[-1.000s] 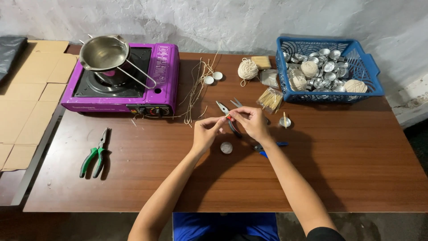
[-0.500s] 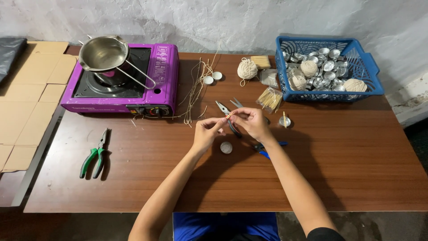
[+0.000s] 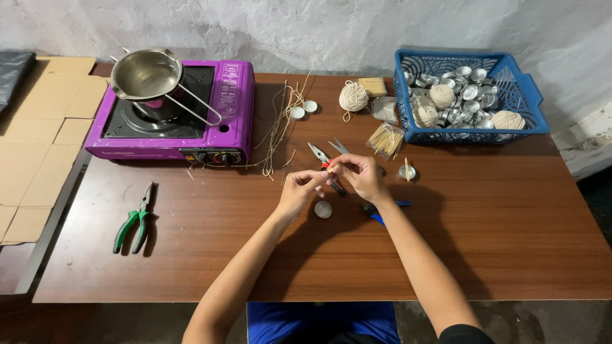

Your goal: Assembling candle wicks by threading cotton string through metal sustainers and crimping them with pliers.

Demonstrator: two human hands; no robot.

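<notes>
My left hand [image 3: 298,189] and my right hand [image 3: 361,176] meet over the middle of the wooden table [image 3: 497,242]. Their fingertips pinch a short thin wick stick [image 3: 333,167] between them. Just below the hands a small round metal cup [image 3: 323,209] lies on the table. Red-handled needle-nose pliers [image 3: 320,155] rest right behind my fingers, and scissors [image 3: 339,147] lie beside them. A blue-handled tool [image 3: 387,205] pokes out from under my right wrist.
A purple portable gas stove [image 3: 220,108] with a steel saucepan [image 3: 145,75] stands at the back left. Loose wick strands [image 3: 280,124] lie beside it. A blue basket [image 3: 529,95] of metal cups and twine balls sits back right. Green pliers [image 3: 135,220] lie left. Cardboard [image 3: 38,127] covers the floor.
Both hands stay together at the table's middle; the fingers have only shifted slightly on the thin piece. Nothing else on the table has moved.
</notes>
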